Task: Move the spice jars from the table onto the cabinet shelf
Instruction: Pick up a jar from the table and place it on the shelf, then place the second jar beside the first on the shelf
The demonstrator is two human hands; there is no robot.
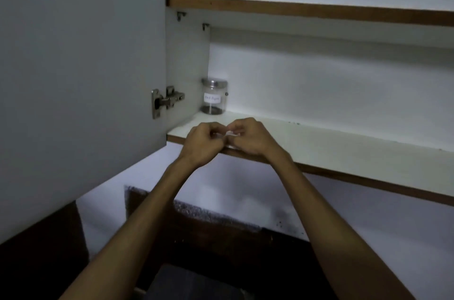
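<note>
One clear glass spice jar (213, 97) with a metal lid and a white label stands at the back left corner of the white cabinet shelf (331, 149). My left hand (202, 143) and my right hand (248, 137) meet at the shelf's front edge, fingers curled. Between them they pinch a small white strip (231, 134), perhaps a paper label; what it is stays unclear. The jar stands well behind the hands and neither hand touches it. No table or other jars show.
The open cabinet door (81, 78) hangs at the left on a metal hinge (164, 101). A second shelf (319, 10) with a wooden edge runs above. Below lie a white wall and a dark wooden piece (196, 233).
</note>
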